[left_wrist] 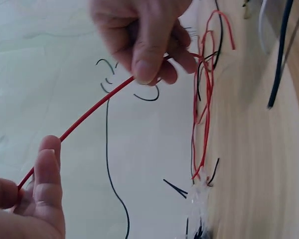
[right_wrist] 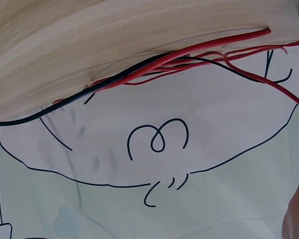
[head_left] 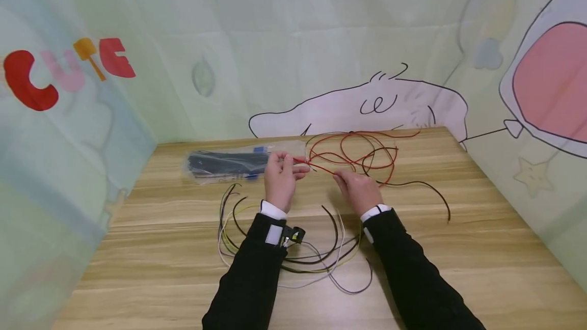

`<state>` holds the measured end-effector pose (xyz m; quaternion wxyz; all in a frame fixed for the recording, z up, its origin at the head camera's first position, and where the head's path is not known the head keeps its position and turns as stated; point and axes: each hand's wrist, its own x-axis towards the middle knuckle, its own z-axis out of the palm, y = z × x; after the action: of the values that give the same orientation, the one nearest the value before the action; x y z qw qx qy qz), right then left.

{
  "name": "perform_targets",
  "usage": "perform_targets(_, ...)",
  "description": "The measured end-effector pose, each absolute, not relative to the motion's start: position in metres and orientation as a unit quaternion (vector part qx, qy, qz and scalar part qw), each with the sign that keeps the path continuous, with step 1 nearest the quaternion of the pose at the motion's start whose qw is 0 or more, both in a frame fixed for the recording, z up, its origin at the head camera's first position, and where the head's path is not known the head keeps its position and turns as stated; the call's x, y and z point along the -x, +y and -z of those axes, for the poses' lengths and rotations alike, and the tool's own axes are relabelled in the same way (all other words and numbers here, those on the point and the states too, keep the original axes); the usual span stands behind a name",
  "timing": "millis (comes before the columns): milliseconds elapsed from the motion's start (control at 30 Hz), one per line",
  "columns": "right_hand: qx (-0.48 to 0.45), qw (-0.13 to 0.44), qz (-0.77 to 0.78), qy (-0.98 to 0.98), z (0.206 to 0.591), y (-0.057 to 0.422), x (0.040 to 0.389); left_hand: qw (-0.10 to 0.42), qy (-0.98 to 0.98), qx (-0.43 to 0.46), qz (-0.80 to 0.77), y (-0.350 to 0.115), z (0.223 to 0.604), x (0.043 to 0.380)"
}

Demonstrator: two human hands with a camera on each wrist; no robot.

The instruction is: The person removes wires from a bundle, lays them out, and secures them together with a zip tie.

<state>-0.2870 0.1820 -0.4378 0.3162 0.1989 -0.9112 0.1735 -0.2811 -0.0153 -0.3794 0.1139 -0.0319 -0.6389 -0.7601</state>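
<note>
A red wire (head_left: 323, 168) is stretched between both hands above the table. My left hand (head_left: 281, 180) pinches it between thumb and fingers, close to a clear plastic bag of black strips (head_left: 224, 163). To the right, my right hand (head_left: 359, 190) pinches the same wire, as the left wrist view shows with the wire (left_wrist: 94, 109) running slanted from hand to hand. Behind the hands lies a loose tangle of red and black wires (head_left: 390, 162). Only part of a finger (right_wrist: 296, 214) appears at the edge of the right wrist view; whose hand it is, I cannot tell.
Loops of black, white, yellow and grey wire (head_left: 321, 264) lie under and between my forearms. One black wire end (head_left: 440, 195) sticks out on the right. The wooden table (head_left: 151, 248) meets printed cloth walls (head_left: 293, 65) at its back and sides.
</note>
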Motion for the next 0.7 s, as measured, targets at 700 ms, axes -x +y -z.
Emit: perform_targets(700,-0.125,0.305,-0.211,-0.920,0.437,0.204,0.292,0.207,-0.587,-0.040,0.782,-0.110,0.361,0.281)
